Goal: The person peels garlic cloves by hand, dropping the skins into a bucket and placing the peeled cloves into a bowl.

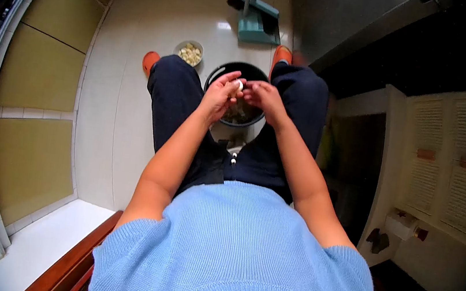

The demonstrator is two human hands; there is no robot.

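My left hand [221, 96] pinches a small white clove, seemingly garlic [241, 86], between thumb and fingers. Close beside it, my right hand [266, 99] has its fingers bent and drawn together at the clove. What those right fingertips grip, if anything, is too small to make out. Both hands are above a dark round bucket [240, 66] between my knees. Pale brownish scraps, perhaps skins, lie inside it, partly covered by the hands. A bowl [202, 49] of pale peeled cloves [189, 54] stands on the floor beyond my left knee.
A teal dustpan [254, 30] with a brush stands on the tiled floor [136, 35] ahead. Tan cabinet panels [45, 67] line the left side. A dark appliance or cabinet [341, 25] is at the upper right. A reddish wooden seat edge [76, 257] shows at lower left.
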